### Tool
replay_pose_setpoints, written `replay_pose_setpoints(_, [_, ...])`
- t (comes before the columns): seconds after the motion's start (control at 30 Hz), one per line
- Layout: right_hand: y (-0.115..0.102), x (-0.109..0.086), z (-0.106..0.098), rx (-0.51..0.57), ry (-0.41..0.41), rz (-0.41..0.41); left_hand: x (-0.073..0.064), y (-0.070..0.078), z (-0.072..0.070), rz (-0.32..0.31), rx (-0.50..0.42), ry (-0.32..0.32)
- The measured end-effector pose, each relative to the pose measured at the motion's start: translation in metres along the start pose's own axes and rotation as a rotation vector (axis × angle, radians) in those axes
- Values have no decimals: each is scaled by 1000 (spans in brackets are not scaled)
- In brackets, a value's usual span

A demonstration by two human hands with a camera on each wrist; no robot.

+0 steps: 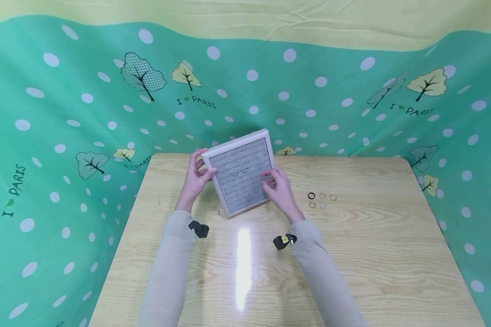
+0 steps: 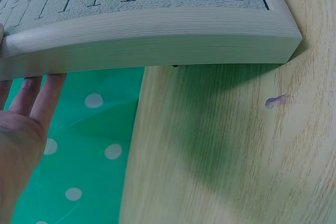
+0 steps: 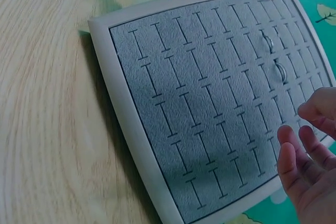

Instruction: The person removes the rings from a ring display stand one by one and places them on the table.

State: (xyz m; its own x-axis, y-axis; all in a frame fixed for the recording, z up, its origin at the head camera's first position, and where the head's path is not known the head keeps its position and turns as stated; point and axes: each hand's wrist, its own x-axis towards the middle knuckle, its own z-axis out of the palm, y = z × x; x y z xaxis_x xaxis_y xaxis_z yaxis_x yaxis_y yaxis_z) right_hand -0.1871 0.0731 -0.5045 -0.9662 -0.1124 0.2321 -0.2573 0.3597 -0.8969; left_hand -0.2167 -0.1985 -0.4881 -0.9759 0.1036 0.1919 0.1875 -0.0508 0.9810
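Note:
A ring display tray (image 1: 241, 175) with a pale frame and a grey slotted pad is tilted up off the table. My left hand (image 1: 195, 179) grips its left edge, thumb on the front and fingers behind, also seen at the top of the right wrist view. Two rings (image 3: 281, 72) sit in slots near the middle of the pad. Close to the pad's right side is my right hand (image 1: 277, 186), its fingers bent and the fingertips near the slots. Whether anything lies between those fingertips is hidden.
Several loose rings, one of them black (image 1: 311, 195), lie on the wooden table (image 1: 372, 236) right of the tray. A small purplish thing (image 2: 275, 100) is on the table below the tray. Green dotted cloth (image 1: 212, 81) hangs behind and at both sides.

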Motion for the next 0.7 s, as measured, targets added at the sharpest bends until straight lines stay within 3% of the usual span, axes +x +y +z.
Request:
replay_pose_setpoints(0.4, [-12,12,14,-32,-51,-20,-2,3,1,-19,-11,6])
replay_pose_setpoints(0.7, [-13,25,25,-33,-66,-88,0,1,0,-14,1,4])
